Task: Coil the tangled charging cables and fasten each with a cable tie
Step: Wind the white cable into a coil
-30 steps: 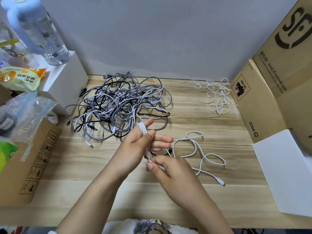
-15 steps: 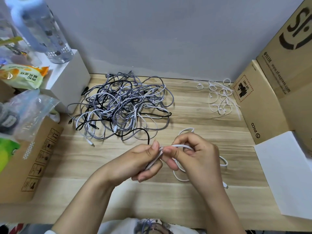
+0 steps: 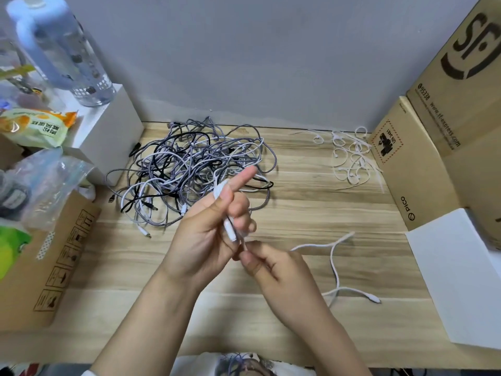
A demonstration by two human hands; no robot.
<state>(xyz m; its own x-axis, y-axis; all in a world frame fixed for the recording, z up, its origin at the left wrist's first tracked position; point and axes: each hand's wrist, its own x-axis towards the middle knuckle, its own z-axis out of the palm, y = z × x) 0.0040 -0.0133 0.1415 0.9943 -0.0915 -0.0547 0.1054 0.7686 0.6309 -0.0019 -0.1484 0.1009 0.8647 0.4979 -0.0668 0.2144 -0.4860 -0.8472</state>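
Note:
A white charging cable (image 3: 334,264) trails over the wooden table (image 3: 298,207) to the right of my hands and ends in a plug near the front. My left hand (image 3: 214,229) holds its other end: thumb pressed on the cable, index finger stretched out, white turns lying around the fingers. My right hand (image 3: 273,270) pinches the same cable just below the left hand's fingers. Behind my hands lies a tangled heap of grey, white and black cables (image 3: 195,169). A pile of white cable ties (image 3: 352,158) sits at the back right.
Cardboard boxes (image 3: 439,147) and a white box (image 3: 461,280) stand along the right side. On the left are a cardboard box (image 3: 51,264), a white box (image 3: 108,134) with a water bottle (image 3: 65,50) on it, and snack bags (image 3: 35,126).
My right hand has dropped from beside the left hand's fingertips to below it, drawing the cable down. The loose loops on the table have pulled out into a straighter trail.

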